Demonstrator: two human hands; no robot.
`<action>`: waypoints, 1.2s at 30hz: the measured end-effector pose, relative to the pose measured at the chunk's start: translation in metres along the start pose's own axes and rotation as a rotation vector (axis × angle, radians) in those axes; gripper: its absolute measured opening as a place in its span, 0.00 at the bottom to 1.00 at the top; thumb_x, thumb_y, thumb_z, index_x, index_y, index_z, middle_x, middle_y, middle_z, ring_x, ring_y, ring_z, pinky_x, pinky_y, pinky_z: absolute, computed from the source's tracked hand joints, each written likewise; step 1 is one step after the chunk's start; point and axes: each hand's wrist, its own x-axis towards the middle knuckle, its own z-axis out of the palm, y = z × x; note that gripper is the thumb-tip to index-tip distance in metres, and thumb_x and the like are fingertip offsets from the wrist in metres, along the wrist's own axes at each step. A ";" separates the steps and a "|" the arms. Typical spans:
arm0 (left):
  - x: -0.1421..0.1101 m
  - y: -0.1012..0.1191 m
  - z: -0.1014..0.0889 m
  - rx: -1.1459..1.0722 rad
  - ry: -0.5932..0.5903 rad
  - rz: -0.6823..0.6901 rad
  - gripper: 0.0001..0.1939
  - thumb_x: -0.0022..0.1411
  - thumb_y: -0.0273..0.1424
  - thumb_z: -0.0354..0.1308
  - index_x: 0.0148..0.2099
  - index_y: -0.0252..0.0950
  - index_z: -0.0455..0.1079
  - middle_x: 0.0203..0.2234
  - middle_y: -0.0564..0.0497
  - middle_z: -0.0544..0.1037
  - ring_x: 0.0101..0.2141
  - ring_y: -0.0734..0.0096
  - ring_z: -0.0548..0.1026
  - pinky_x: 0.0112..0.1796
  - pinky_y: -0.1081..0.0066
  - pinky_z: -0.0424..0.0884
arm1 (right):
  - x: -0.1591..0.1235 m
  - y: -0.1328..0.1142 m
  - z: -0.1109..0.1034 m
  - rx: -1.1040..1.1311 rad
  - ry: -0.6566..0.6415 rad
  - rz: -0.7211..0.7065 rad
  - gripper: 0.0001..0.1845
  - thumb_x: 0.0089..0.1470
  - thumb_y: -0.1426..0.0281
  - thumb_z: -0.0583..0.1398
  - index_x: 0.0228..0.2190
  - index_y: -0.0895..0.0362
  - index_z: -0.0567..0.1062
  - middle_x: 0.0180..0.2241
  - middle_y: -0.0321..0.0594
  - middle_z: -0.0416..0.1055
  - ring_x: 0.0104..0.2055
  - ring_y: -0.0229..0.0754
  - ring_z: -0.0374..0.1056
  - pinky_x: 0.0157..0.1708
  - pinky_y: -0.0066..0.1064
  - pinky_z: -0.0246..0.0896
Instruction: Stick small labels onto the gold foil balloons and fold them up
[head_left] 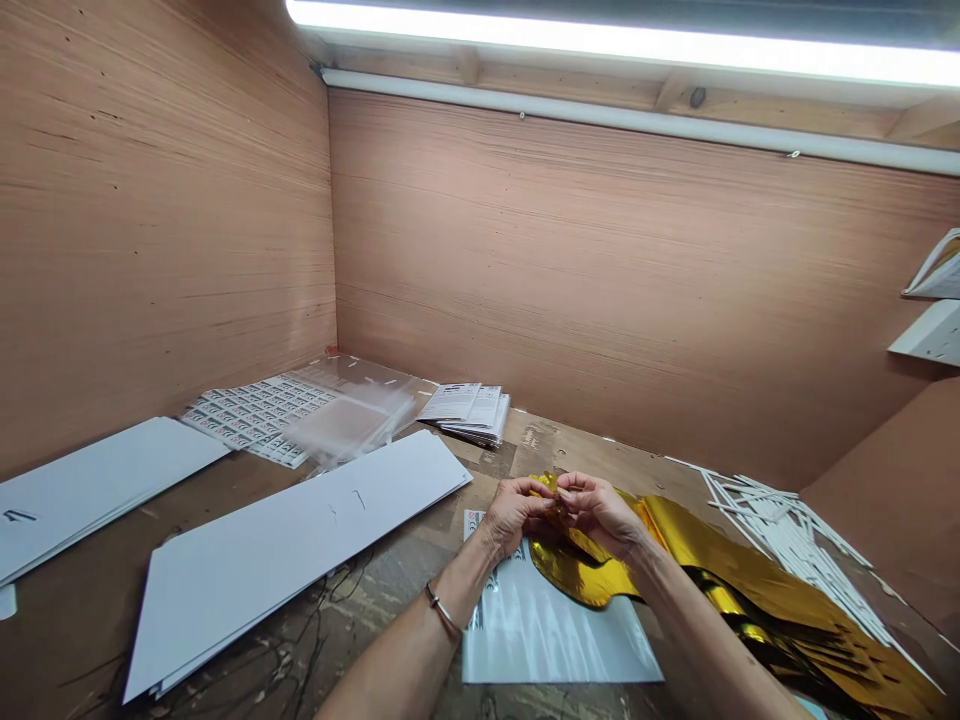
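My left hand (511, 512) and my right hand (600, 512) meet in the middle of the bench, fingers pinched together on the top edge of a shiny gold foil piece (581, 578). The foil hangs down between my wrists and lies over a clear printed plastic bag (544, 635) flat on the bench. More gold foil (757, 590) is piled to the right, under my right forearm. A thin bracelet sits on my left wrist.
A long stack of white cards (285, 550) lies left of my hands, another white stack (82, 490) at the far left. Label sheets (251, 412), clear bags (352, 410) and leaflets (469, 408) sit at the back. White sticks (787, 530) lie right. Wooden walls enclose the bench.
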 end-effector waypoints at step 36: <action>-0.005 0.006 0.003 -0.018 -0.025 0.031 0.15 0.33 0.28 0.66 0.28 0.28 0.71 0.21 0.48 0.72 0.21 0.69 0.71 0.23 0.70 0.67 | 0.007 0.010 0.008 -0.123 0.151 -0.164 0.09 0.26 0.75 0.63 0.18 0.61 0.70 0.15 0.33 0.64 0.16 0.28 0.52 0.15 0.23 0.41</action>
